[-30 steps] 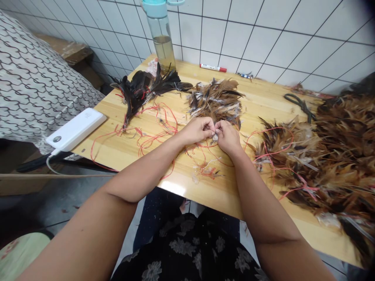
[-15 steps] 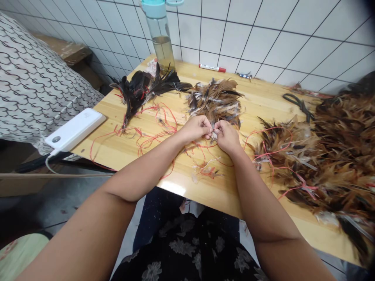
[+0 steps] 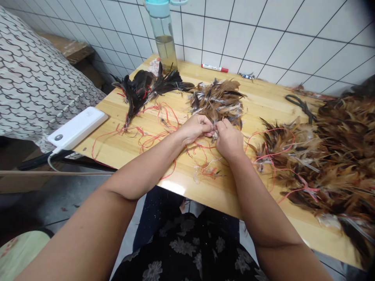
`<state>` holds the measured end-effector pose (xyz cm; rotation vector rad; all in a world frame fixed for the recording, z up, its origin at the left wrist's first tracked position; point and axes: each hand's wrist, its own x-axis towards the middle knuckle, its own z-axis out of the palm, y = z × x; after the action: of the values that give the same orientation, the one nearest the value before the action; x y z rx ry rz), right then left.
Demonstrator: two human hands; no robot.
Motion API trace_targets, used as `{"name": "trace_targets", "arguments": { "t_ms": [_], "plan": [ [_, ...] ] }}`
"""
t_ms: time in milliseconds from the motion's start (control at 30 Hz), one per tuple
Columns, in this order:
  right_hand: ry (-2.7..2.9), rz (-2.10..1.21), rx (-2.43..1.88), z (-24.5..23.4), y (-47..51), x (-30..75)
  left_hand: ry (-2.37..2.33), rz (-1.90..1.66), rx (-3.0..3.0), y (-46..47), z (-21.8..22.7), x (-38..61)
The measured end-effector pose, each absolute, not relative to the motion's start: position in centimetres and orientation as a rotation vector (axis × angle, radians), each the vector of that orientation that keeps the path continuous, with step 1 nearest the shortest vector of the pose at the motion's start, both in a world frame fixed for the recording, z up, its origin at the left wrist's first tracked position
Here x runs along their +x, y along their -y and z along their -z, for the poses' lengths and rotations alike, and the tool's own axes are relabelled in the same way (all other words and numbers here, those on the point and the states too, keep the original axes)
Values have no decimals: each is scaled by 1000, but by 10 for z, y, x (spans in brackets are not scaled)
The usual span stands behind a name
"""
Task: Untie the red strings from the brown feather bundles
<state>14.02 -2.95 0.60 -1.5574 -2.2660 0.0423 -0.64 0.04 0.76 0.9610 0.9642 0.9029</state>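
My left hand (image 3: 199, 128) and my right hand (image 3: 230, 136) meet over the middle of the wooden table, fingertips nearly touching. Both pinch the pale quill end of a small feather bunch (image 3: 215, 116), whose brown tips point away from me. Beyond them lies a pile of brown and white feathers (image 3: 218, 95). Red string (image 3: 158, 134) runs in loose loops to the left of my hands and under my left forearm. Short scraps of red string and fluff (image 3: 209, 171) lie just in front of my hands. What sits exactly between the fingertips is partly hidden.
Black feathers (image 3: 140, 88) lie at the back left near a water bottle (image 3: 165, 43). A white power bank (image 3: 77, 127) with a cable sits at the left edge. A red marker (image 3: 215, 68) lies by the tiled wall. Brown feathers (image 3: 345, 148) cover the right side.
My right hand has rolled over so its back faces up more, with its fingers curled tighter. My left hand keeps its pinch. The whole view has shifted slightly.
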Motion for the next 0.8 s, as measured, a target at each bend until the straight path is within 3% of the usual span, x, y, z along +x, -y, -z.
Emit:
{"name": "trace_targets", "arguments": {
  "t_ms": [233,800],
  "plan": [
    [1967,-341,-1421,10,15,147,-1090,-977,1084,1,-8,-4],
    [1766,-582,-1388,20,6,150,-1289,-1026,1755,2,-4,-5]
  ]
}}
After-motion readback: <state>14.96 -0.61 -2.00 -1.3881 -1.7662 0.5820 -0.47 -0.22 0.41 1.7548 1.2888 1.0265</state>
